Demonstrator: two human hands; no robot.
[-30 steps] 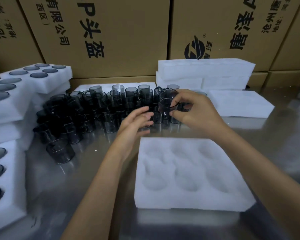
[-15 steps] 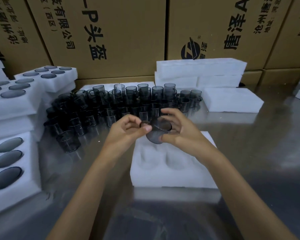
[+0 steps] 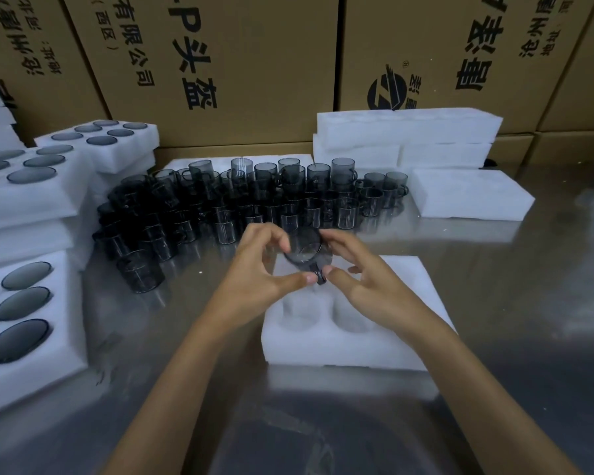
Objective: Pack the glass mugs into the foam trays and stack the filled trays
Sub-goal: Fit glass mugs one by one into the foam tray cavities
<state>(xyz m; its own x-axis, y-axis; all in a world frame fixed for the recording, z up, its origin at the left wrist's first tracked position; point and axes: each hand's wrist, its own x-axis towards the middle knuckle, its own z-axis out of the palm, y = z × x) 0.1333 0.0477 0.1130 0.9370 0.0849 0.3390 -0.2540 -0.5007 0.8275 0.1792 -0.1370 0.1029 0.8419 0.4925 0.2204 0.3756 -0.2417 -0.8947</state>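
Note:
A smoky glass mug [image 3: 308,252] hangs upside down over the far left corner of a white foam tray [image 3: 412,296] with hollow pockets. My left hand [image 3: 259,269] pinches the mug between fingers and thumb from the left. My right hand [image 3: 367,275] holds it from the right, thumb near the handle at the bottom. Behind them a crowd of several dark glass mugs [image 3: 254,200] stands on the steel table [image 3: 528,320].
Filled foam trays are stacked at the left [image 3: 31,200], with one more at the near left [image 3: 24,310]. Empty foam trays [image 3: 405,138] and a flat foam slab [image 3: 470,197] lie at the back right. Cardboard boxes [image 3: 254,63] wall off the back.
My right hand lifted one mug out of the crowd and brought it toward me over the tray. My left hand joined it, and the mug turned so its handle points down toward me.

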